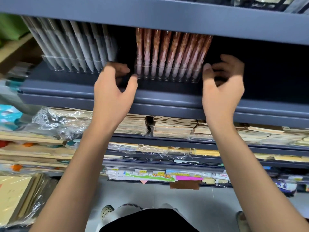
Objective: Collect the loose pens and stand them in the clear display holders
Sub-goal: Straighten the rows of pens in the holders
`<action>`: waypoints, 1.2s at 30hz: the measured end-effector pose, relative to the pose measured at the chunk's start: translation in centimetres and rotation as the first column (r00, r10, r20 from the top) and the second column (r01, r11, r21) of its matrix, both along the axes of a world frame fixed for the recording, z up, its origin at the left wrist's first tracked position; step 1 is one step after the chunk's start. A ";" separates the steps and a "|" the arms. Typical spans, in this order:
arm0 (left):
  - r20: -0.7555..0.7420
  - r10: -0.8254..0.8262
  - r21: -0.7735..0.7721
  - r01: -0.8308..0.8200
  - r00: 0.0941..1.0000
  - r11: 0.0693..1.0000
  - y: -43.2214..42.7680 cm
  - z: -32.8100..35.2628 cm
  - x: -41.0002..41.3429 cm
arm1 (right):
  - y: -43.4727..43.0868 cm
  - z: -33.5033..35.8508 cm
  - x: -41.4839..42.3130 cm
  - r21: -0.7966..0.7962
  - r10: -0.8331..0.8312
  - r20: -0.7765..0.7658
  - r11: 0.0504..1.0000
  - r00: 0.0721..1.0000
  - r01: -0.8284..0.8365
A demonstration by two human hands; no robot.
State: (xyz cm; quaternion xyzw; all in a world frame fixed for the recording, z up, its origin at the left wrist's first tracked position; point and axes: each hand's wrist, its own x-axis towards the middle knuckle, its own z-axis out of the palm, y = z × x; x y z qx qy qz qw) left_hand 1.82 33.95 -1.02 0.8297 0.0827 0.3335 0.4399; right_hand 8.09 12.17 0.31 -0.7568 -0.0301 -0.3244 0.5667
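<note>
head view | pink pens stand in a row in a clear holder on the dark shelf | grey pens fill a second holder on the left | left hand just beside the clear holder's left end, thumb at its corner (blurry), fingers loose and wide, holding nothing | right hand just beside its right end, loose, holding nothing

From my screen, the display holder under the pink pens reads as clear, glossy plastic. The grey pens look matt. The shelf looks like smooth painted metal, satin-finished. Below, paper stacks sit in crinkled, shiny plastic film.
</note>
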 end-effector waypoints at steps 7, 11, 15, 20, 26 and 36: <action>0.059 -0.017 0.088 0.012 0.998 0.996 8.2 -0.6 -4.0 | 5.7 0.1 -5.2 -0.047 0.153 0.036 0.987 0.988 -0.152; 0.064 0.006 0.101 -0.013 0.998 0.995 13.4 -1.0 -4.8 | 10.9 -0.2 -6.1 -0.039 0.272 -0.041 0.961 0.961 -0.274; 0.078 0.074 0.066 -0.079 0.994 0.995 17.5 -0.9 -4.3 | 16.0 -0.5 -5.6 -0.029 0.300 -0.095 0.952 0.949 -0.304; -0.014 0.068 0.002 -0.068 0.998 0.998 20.2 -0.3 -1.5 | 19.9 0.1 -3.3 -0.092 0.171 -0.158 0.978 0.973 -0.186; -0.011 0.011 -0.141 -0.013 1.000 0.990 20.7 0.2 0.4 | 21.6 -0.2 -1.5 -0.092 0.101 -0.191 0.988 0.976 -0.120; 0.030 0.049 -0.101 -0.046 0.998 0.994 20.7 0.1 1.1 | 21.8 -0.6 -0.7 -0.125 0.085 -0.225 0.985 0.971 -0.116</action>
